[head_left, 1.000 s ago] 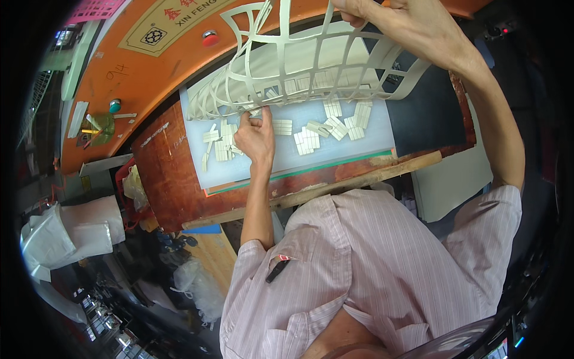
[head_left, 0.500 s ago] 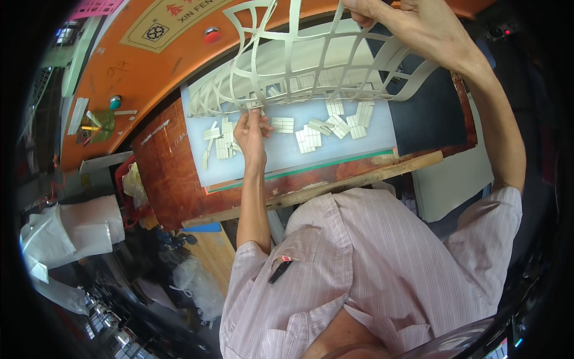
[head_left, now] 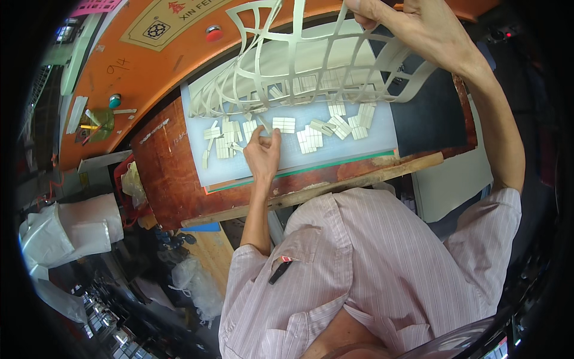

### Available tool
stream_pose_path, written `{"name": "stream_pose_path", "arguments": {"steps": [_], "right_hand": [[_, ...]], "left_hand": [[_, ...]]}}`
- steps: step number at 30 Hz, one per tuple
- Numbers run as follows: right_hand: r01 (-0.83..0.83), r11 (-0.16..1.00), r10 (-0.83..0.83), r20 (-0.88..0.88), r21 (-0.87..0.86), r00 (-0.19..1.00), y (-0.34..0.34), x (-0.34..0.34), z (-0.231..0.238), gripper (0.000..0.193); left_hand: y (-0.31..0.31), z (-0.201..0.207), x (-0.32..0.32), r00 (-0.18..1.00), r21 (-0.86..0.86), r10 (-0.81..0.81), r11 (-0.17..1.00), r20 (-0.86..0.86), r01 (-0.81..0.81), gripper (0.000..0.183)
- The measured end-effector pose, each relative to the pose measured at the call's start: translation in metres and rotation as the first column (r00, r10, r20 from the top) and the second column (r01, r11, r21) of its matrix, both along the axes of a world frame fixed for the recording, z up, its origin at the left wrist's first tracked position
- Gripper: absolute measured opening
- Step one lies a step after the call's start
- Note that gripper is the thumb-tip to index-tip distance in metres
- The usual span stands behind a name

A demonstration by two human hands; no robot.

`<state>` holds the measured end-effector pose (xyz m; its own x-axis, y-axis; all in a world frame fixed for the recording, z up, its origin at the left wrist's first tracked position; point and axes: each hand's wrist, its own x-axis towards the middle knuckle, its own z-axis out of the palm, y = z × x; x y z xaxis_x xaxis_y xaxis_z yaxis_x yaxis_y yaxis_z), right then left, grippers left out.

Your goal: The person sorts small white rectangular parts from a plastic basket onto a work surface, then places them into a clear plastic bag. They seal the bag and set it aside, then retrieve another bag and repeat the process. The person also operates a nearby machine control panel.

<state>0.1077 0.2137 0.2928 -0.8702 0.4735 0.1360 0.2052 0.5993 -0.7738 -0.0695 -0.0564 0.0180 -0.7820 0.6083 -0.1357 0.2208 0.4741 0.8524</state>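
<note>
Cream lattice above — left hand now lower.

You wear this camera on your head, as the left one of a side-by-side pair, and it looks steeply down past your own striped shirt, which lies nearest the lens and fills the lower middle. The view stands upright, so its left is your left. Your left hand shows near the centre, over the red-brown wooden workbench; your right hand sits higher, and the top edge crops it along with the pale lattice sheet. Farther off, the orange machine panel curves across the upper left, bent by the wide fisheye lens.
</note>
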Motion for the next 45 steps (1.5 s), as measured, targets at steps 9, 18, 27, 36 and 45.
{"name": "stream_pose_path", "arguments": {"steps": [9, 18, 27, 36, 45], "right_hand": [[-0.043, 0.999, 0.043, -0.052, 0.012, 0.998, 0.007, -0.001, -0.012, 0.021], [0.049, 0.999, -0.049, -0.007, 0.001, 0.999, 0.000, -0.001, 0.002, 0.020], [-0.004, 0.998, 0.012, -0.143, 0.059, 0.990, 0.009, -0.008, -0.001, 0.020], [-0.014, 0.975, 0.050, -0.157, 0.221, 0.986, 0.004, -0.011, 0.012, 0.021], [-0.033, 0.979, 0.067, -0.162, 0.202, 0.985, 0.020, -0.018, 0.018, 0.025]], "left_hand": [[0.031, 0.005, -0.007, 0.994, 0.311, 0.065, 0.950, -0.093, -0.033, 0.030], [0.012, -0.018, -0.017, 0.972, 0.337, 0.201, 0.929, -0.120, -0.150, 0.022], [0.031, -0.007, -0.050, 0.973, 0.084, 0.147, 0.987, -0.180, -0.134, 0.062], [0.042, -0.032, -0.054, 0.935, 0.112, 0.130, 0.989, -0.330, -0.098, 0.025], [0.041, -0.009, -0.027, 0.828, -0.142, -0.193, 0.980, -0.527, 0.138, 0.038]]}}
